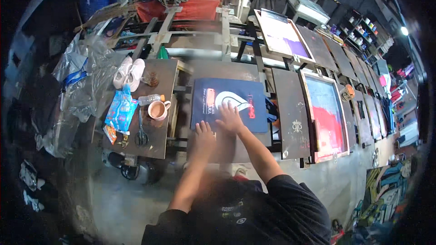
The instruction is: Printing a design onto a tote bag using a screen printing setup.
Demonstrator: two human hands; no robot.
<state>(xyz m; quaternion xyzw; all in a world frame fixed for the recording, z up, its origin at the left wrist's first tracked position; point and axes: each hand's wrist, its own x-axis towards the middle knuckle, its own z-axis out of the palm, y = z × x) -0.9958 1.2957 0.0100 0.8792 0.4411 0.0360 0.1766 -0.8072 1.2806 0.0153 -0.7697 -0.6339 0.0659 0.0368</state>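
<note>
A navy cloth piece (pixel 254 90) lies flat on a dark board (pixel 218 147) in the middle. It carries a white drop-shaped print with red and white lettering around it. My right hand (pixel 230 117) rests on the cloth at the lower part of the white print, fingers spread, holding nothing. Over the cloth's lower left edge is my left hand (pixel 204 136), fingers apart and also without anything in it; whether its palm touches the board I cannot tell. Some bunched blue fabric (pixel 271 111) shows at the cloth's right side.
On the left board stand a mug of brown drink (pixel 157 110), a small bottle (pixel 151 99), a blue packet (pixel 121 110), scissors (pixel 141 136) and pale shoes (pixel 129 73). To the right lie a framed screen with red ink (pixel 328 124) and another with purple (pixel 293 45). Clear plastic sheeting (pixel 97 59) hangs at left.
</note>
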